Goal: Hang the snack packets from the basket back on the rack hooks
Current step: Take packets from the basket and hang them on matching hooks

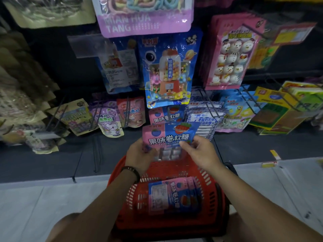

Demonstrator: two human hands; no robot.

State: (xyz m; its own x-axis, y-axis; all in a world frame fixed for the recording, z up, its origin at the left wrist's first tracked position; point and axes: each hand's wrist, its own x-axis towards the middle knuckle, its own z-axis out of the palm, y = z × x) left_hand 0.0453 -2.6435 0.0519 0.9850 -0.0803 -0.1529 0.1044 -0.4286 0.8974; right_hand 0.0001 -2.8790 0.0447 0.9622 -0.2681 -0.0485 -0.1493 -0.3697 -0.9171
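Observation:
I hold a pink-and-blue snack packet upright in both hands, above the red basket and just below the rack. My left hand grips its left edge. My right hand pinches its right side. A matching packet hangs on a hook right behind and above the held one. More of the same packets lie stacked in the basket, one showing its back label.
The rack carries many hanging packets: a blue gumball bag, a pink snowman bag, purple and pink pouches at the left, blue-white packets at the right. Bare black hooks stick out low left. A pale tiled floor lies below.

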